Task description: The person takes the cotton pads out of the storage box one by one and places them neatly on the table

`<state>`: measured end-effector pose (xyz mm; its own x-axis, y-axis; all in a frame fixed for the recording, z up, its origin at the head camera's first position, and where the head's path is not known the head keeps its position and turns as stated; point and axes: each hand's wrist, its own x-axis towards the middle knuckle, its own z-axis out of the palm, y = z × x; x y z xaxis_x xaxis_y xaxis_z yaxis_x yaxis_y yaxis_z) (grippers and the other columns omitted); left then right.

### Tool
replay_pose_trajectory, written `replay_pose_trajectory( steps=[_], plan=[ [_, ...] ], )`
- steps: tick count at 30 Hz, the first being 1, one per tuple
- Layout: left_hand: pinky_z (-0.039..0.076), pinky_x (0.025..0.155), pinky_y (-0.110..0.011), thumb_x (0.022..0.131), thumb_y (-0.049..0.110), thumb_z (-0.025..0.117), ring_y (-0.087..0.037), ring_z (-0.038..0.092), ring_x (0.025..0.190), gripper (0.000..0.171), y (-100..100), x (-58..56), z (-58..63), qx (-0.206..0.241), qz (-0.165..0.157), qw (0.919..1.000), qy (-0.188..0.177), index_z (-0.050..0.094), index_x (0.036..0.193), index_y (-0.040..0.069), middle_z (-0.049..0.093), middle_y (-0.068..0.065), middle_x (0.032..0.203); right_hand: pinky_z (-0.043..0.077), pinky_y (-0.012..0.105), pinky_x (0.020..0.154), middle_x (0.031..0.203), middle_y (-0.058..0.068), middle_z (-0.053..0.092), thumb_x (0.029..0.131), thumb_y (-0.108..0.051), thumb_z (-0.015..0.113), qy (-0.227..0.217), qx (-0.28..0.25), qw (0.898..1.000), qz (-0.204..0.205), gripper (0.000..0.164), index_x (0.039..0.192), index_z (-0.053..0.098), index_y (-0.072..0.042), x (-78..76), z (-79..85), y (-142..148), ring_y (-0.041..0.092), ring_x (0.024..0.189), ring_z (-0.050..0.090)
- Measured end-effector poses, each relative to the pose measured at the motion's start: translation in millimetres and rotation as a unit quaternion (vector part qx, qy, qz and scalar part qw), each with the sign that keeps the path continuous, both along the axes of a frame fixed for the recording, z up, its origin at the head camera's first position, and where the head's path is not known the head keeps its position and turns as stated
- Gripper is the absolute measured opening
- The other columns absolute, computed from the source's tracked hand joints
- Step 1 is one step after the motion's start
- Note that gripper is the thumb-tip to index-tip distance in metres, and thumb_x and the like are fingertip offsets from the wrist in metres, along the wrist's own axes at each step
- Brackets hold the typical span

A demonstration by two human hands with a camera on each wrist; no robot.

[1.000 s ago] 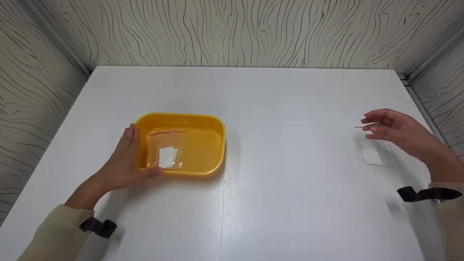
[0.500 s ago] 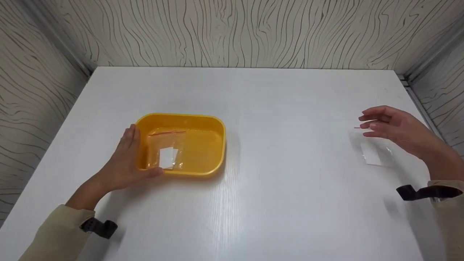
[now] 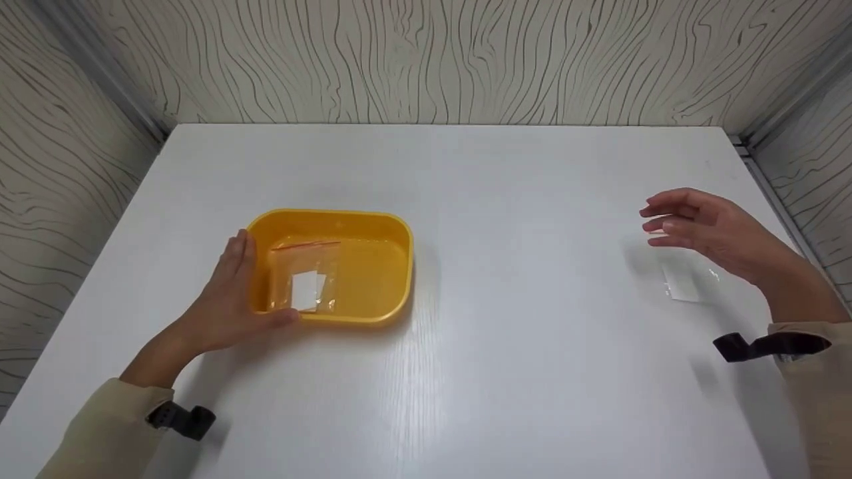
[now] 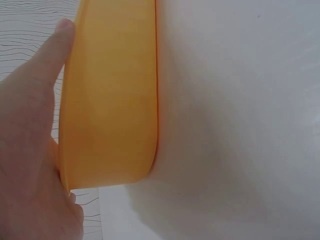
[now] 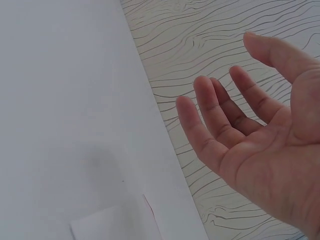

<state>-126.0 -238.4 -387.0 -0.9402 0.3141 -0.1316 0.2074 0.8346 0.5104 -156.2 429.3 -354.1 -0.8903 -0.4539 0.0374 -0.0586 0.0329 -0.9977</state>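
Note:
A yellow plastic tray (image 3: 373, 279) with rounded corners stands left of the table's middle. Inside it, at the left end, lies clear zip bag (image 3: 326, 259) material with a red seal line and white paper pieces. My left hand (image 3: 223, 299) rests spread on the tray's left front corner, thumb along the front rim, fingers against the left side; the left wrist view shows the thumb at the rim. Above the table's right side hangs my right hand (image 3: 719, 233), fingers loosely bent and holding nothing. Below it lies another clear zip bag (image 3: 682, 281) with white paper, partly hidden by the hand.
The white table (image 3: 519, 332) spreads between tray and right-hand bag. Wood-patterned panels (image 3: 452, 60) stand behind it and at both sides. A dark wrist strap (image 3: 772, 347) sits on the right wrist and another strap (image 3: 180, 418) on the left.
My right hand has shifted slightly left and farther back above the bag, fingers still loosely bent. The left hand, the tray and the bags look unmoved.

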Motion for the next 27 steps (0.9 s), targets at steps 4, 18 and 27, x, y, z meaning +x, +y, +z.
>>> replay_pose_trajectory(
  steps=[4,18,27],
  plan=[
    [0.018,0.115,-0.071,0.081,0.062,0.076,-0.046,-0.008,0.153,0.136,0.5,0.4,-0.2,0.003,-0.001,1.0,0.002,-0.015,0.157,-0.005,-0.014,-0.025,0.167,0.056,0.034,0.095,0.129,0.012,0.062,0.102,0.014,0.041,0.005,0.007,1.0,0.001,0.036,0.138,0.046,0.012,-2.6,1.5,-5.2,0.021,0.114,0.064],
    [0.021,0.114,-0.071,0.08,0.062,0.076,-0.047,-0.004,0.153,0.137,1.6,-2.1,-1.1,0.005,-0.001,1.0,0.008,-0.015,0.157,-0.004,-0.013,-0.025,0.167,0.056,0.036,0.096,0.13,0.013,0.059,0.102,0.014,0.041,0.003,-0.023,0.999,0.031,0.036,0.138,0.045,0.012,-11.7,5.7,-27.3,0.023,0.116,0.063],
    [0.01,0.118,-0.07,0.081,0.061,0.076,-0.045,-0.011,0.153,0.136,-0.5,-0.9,-0.3,0.008,-0.002,1.0,-0.001,-0.015,0.157,-0.006,-0.015,-0.026,0.166,0.056,0.037,0.095,0.126,0.013,0.062,0.102,0.011,0.044,-0.003,0.006,1.0,0.009,0.034,0.136,0.046,0.013,-9.7,9.7,-39.9,0.024,0.111,0.066]
  ],
)
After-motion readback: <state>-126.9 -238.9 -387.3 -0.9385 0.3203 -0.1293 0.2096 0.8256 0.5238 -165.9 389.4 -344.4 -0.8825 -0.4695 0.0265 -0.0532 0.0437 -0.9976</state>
